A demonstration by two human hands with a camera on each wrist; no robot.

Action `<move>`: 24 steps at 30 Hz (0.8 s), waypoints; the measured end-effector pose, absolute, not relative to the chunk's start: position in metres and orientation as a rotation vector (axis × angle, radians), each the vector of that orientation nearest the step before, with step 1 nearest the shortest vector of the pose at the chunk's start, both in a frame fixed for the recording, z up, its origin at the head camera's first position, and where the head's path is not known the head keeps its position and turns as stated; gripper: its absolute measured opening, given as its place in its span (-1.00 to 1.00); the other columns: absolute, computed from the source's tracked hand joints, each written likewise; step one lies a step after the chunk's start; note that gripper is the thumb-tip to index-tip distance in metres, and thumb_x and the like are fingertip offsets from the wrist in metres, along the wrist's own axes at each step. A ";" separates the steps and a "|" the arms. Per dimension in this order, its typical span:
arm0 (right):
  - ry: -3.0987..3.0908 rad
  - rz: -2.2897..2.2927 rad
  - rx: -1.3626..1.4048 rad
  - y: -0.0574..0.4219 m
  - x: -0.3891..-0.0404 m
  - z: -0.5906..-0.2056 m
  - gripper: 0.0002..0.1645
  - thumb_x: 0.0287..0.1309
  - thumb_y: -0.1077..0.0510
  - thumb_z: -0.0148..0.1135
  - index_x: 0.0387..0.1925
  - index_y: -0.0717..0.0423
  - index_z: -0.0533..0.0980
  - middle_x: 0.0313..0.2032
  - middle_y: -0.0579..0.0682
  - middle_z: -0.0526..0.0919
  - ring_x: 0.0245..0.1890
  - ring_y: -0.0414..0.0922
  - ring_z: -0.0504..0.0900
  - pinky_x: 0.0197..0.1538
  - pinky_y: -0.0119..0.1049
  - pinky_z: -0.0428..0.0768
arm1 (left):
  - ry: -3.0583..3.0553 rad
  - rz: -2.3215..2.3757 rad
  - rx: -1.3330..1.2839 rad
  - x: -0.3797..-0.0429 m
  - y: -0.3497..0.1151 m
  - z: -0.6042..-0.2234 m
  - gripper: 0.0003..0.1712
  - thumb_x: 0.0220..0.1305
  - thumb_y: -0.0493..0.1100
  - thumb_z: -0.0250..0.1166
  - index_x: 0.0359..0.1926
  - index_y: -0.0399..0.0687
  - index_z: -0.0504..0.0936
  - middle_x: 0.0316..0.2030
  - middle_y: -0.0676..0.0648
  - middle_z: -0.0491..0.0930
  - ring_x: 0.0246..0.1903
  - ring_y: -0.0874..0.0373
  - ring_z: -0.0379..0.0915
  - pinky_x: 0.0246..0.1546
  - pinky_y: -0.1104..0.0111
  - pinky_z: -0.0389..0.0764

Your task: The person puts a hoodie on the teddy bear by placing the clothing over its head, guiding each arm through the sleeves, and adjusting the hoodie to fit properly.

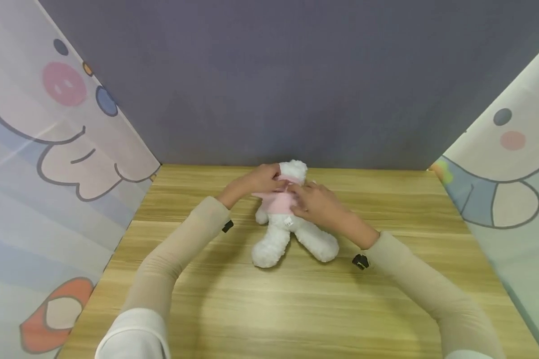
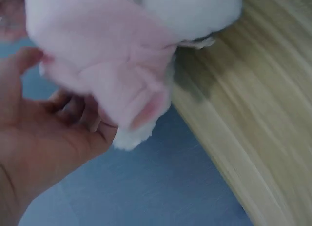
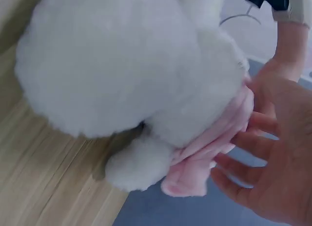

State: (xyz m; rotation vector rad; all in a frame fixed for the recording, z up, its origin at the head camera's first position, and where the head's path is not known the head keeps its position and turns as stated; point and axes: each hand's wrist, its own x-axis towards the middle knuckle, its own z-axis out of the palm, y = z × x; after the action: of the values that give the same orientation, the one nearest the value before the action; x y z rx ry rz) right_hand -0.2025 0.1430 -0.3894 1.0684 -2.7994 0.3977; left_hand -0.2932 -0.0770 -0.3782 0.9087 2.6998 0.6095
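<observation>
A white plush toy [image 1: 273,243] in a pink top [image 1: 278,203] lies on the wooden table, its head toward the back wall and its legs toward me. A small white tag [image 1: 289,221] shows between the top and the legs. From the left, my left hand [image 1: 262,179] pinches the pink cloth near the neck, thumb at its edge and fingers curled beneath in the left wrist view. Opposite it, my right hand [image 1: 319,203] holds the top's other side with bent fingers. The two hands' fingertips nearly meet over the toy's upper back, partly covering the cloth there.
The wooden table [image 1: 269,309] ends at a dark grey back wall [image 1: 269,85]. Light panels with cartoon animals, a left panel [image 1: 18,199] and a right panel [image 1: 516,164], border it. Black clips [image 1: 361,262] hang at both sleeve cuffs.
</observation>
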 end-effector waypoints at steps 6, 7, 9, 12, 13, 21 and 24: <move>-2.729 0.252 1.157 0.139 -0.196 -0.393 -0.51 0.27 -0.07 0.39 0.12 0.09 0.58 0.08 0.06 0.69 0.06 0.11 0.65 0.19 0.08 0.55 | 2.622 0.584 0.939 -0.299 -0.074 -0.364 -0.66 0.58 -0.07 0.05 -0.05 -0.27 0.59 -0.27 -0.13 0.60 -0.33 0.09 0.45 -0.22 0.28 0.50; -2.694 0.239 1.187 0.138 -0.196 -0.394 -0.54 0.25 -0.04 0.40 0.08 0.10 0.60 0.05 0.07 0.70 0.03 0.09 0.66 0.15 0.04 0.58 | 2.636 0.561 0.958 -0.300 -0.073 -0.363 -0.69 0.57 -0.10 0.07 -0.06 -0.27 0.60 -0.27 -0.14 0.61 -0.33 0.08 0.46 -0.23 0.27 0.52; -2.626 0.224 1.251 0.136 -0.196 -0.396 -0.63 0.22 0.03 0.40 0.00 0.12 0.62 -0.05 0.07 0.71 -0.06 0.05 0.68 0.08 -0.03 0.62 | 2.728 0.484 0.965 -0.301 -0.070 -0.362 -0.75 0.57 -0.13 0.09 -0.08 -0.22 0.60 -0.27 -0.13 0.62 -0.32 0.07 0.48 -0.24 0.22 0.54; -2.543 0.209 1.314 0.133 -0.195 -0.399 -0.73 0.15 0.11 0.43 -0.13 0.12 0.63 -0.21 0.02 0.67 -0.22 -0.03 0.65 -0.08 -0.13 0.63 | 2.883 0.359 0.932 -0.304 -0.066 -0.368 -0.79 0.57 -0.07 0.10 -0.11 -0.10 0.58 -0.25 -0.06 0.63 -0.26 0.05 0.53 -0.24 0.13 0.58; -2.526 0.207 1.326 0.133 -0.195 -0.400 -0.74 0.13 0.13 0.43 -0.15 0.12 0.63 -0.24 0.01 0.65 -0.26 -0.05 0.62 -0.12 -0.15 0.62 | 2.920 0.332 0.910 -0.305 -0.064 -0.370 -0.79 0.57 -0.05 0.11 -0.13 -0.06 0.57 -0.26 -0.04 0.62 -0.25 0.04 0.54 -0.25 0.11 0.58; -2.582 0.376 1.268 0.137 -0.195 -0.407 -0.65 0.17 0.13 0.44 -0.03 0.19 0.64 -0.04 0.13 0.69 0.00 0.07 0.66 0.12 -0.07 0.61 | 2.892 0.553 0.897 -0.302 -0.075 -0.370 -0.73 0.57 -0.03 0.10 -0.02 -0.18 0.40 -0.35 -0.09 0.55 -0.46 0.09 0.46 -0.49 0.27 0.49; -2.585 0.430 1.251 0.138 -0.197 -0.411 -0.64 0.17 0.14 0.44 -0.02 0.18 0.64 -0.02 0.14 0.70 0.02 0.07 0.66 0.15 -0.07 0.60 | 2.874 0.613 0.910 -0.297 -0.086 -0.365 -0.71 0.58 -0.07 0.06 -0.06 -0.24 0.28 -0.45 -0.10 0.44 -0.55 0.07 0.39 -0.55 0.25 0.44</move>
State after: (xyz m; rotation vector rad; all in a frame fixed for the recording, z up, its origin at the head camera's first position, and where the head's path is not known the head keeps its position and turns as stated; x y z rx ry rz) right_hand -0.1972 0.1381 -0.4107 1.2509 -2.5855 0.4298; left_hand -0.2970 -0.0855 -0.3654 0.9100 2.8744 0.6126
